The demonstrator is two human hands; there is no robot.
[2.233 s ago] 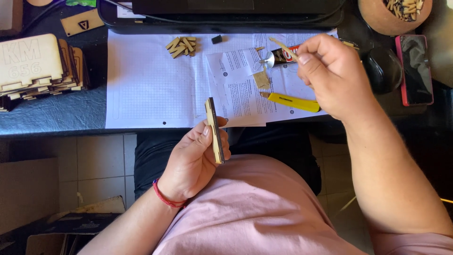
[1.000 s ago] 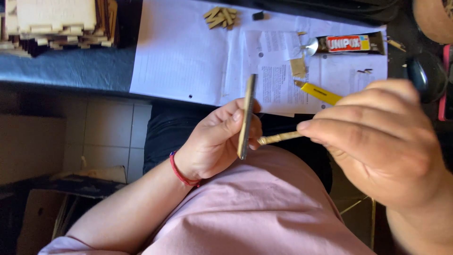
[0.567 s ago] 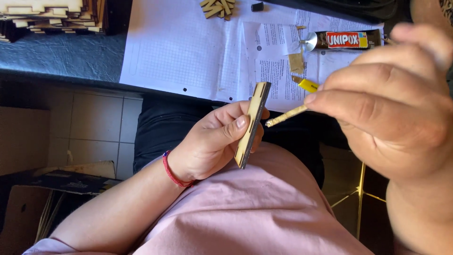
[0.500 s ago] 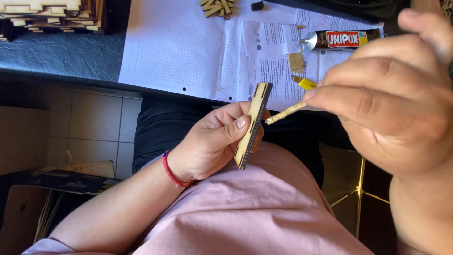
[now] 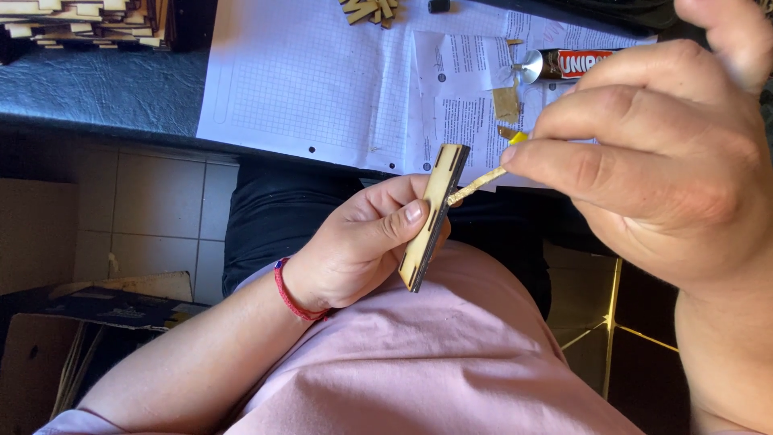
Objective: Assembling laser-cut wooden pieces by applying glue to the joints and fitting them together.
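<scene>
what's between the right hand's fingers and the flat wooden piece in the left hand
In the head view, a thin wooden stick spans that gap, pinched by the right hand, its tip meeting the flat wooden piece held in the left hand.

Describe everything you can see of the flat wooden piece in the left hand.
The flat wooden piece is a narrow, pale strip that looks like thin laser-cut plywood, with dark burnt edges and small slots cut through its face. The left hand grips it near the middle, thumb across the face, tilted with its top end toward the table. The right hand holds a thin wooden stick whose tip touches the piece's upper edge.
</scene>
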